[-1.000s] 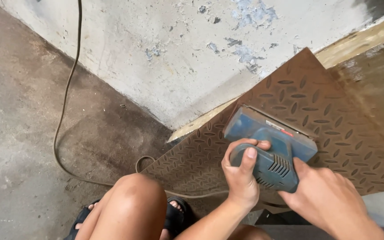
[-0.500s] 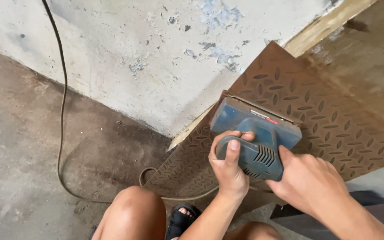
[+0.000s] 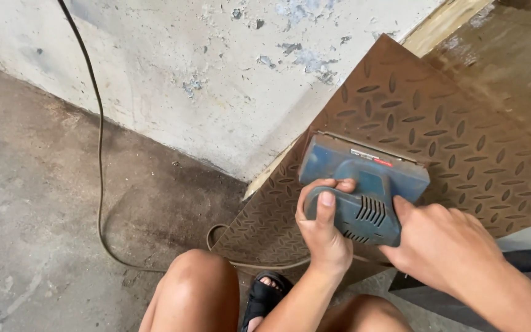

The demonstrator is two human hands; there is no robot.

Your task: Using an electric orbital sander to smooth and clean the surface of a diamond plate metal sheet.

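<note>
Your left hand (image 3: 324,237) is wrapped around the rear handle of the blue electric sander (image 3: 364,184), fingers (image 3: 333,184) curled over the top of the grip and thumb lying flat along it, so closed tight on the tool. Your right hand (image 3: 444,243) presses against the sander's right rear side beside the vent slots; its fingers are hidden behind the back of the hand, so you cannot tell how far they close, only that they touch the body. The sander sits flat on the brown tread plate (image 3: 437,129), near the plate's middle, its square base down on the raised diamond pattern. The plate lies tilted, its upper corner resting against the pale, chipped wall (image 3: 216,67), its lower edge down near the concrete floor (image 3: 38,203). A strip of light wood (image 3: 444,21) shows behind the plate's top edge. A dark power cord (image 3: 98,154) runs down the wall, loops across the floor and passes under the plate's lower corner towards the tool. Your bare left knee (image 3: 198,289) is in the lower middle of the view, and a foot in a black sandal (image 3: 265,295) sits just beside it, under your left forearm. A dark grey sheet (image 3: 523,261) shows at lower right, beneath your right arm.
</note>
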